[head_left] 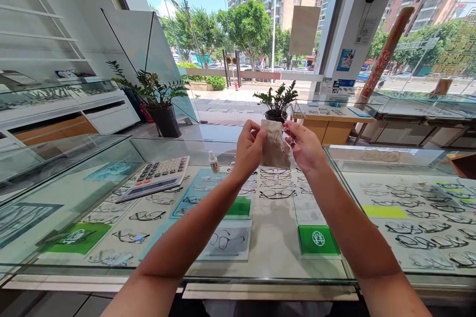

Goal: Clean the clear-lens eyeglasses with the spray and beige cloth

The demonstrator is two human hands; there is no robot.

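Above the glass display counter (267, 257), both my arms reach forward. My left hand (250, 151) pinches the upper left edge of a beige cloth pouch (275, 156), which hangs upright. Thin-rimmed eyeglasses (285, 146) are closed in the fingers of my right hand (304, 144), held up at the pouch's right side. One lens overlaps the front of the pouch; whether any part is inside it I cannot tell. Under the glass, below my hands, rows of eyeglass frames (278, 193) lie on a pale shelf.
A calculator (156, 176) and a small white bottle (213, 162) stand on the counter to the left. More glasses fill the right-hand case (416, 228). Potted plants (163, 116) stand beyond, before glass doors. A wooden display table (334, 121) is at the back right.
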